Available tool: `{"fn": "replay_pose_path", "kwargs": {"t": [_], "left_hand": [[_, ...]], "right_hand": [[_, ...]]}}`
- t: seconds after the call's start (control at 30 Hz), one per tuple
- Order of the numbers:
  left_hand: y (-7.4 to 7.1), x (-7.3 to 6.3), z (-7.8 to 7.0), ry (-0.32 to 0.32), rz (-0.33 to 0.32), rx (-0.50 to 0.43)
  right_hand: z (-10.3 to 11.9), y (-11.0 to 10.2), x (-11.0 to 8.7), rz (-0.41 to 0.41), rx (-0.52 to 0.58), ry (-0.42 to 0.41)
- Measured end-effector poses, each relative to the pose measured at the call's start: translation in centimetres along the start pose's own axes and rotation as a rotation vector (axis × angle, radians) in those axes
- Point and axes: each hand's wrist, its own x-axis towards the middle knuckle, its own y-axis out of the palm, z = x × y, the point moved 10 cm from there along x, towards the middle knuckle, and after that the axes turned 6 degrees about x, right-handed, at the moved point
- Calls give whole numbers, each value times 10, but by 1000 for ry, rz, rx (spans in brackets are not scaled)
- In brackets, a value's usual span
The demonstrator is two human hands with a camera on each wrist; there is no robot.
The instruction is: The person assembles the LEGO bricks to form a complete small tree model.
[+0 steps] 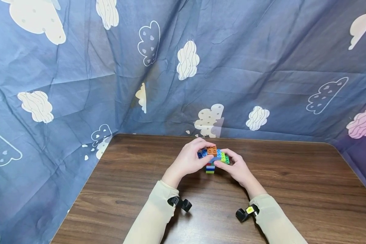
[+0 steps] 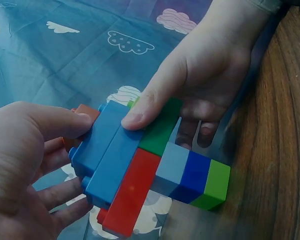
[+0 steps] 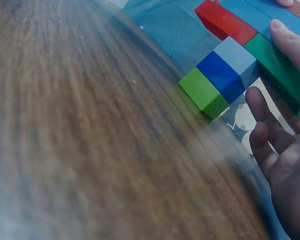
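Observation:
A toy brick structure stands on the table before me. Its column has a lime brick at the foot, then a dark blue brick and a light blue brick. Above lie a red brick and a green brick side by side, topped by long blue bricks. My left hand pinches the orange brick on top between thumb and fingers. At the right end, my right hand grips the structure, thumb on the blue bricks. Its fingertips are partly hidden behind.
The brown wooden table stretches out around the hands. Behind it hangs a blue cloth with cloud prints. Each wrist carries a small black camera, one on the left and one on the right.

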Motion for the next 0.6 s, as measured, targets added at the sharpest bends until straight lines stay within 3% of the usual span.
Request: {"fn": "replay_pose_path", "kwargs": {"t": [0.37, 0.6], "left_hand": [[1, -2, 4, -1, 13, 31], [6, -3, 18, -41, 88, -63]], "right_hand": [[-3, 0, 1, -7, -22, 10], [-2, -2, 0, -20, -44, 14]]}}
